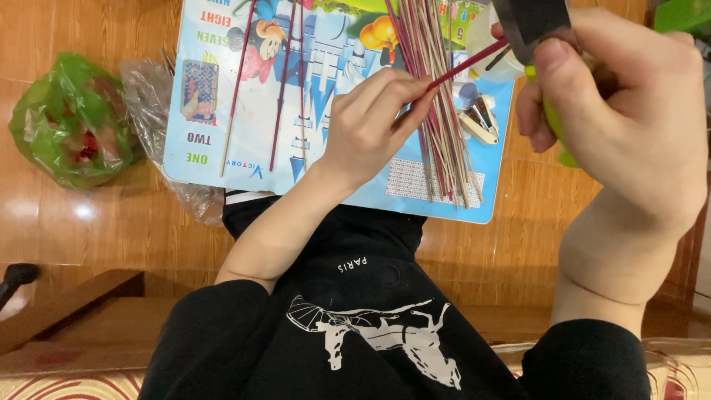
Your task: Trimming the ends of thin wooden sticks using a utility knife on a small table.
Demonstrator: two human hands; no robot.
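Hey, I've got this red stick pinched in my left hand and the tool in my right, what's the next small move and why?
Probably ease the red stick a little further toward the dark tool. The left hand pinches it near its lower end, and its far tip already reaches the tool that the right hand grips. The stick bundle lies close below on the blue board.

Two hands show: left hand (368, 122), right hand (622, 96). One blue picture board (222, 148) lies upper centre, one green plastic bag (70, 118) upper left, one clear bag (152, 104), three loose sticks (281, 96), one stick bundle (444, 141).
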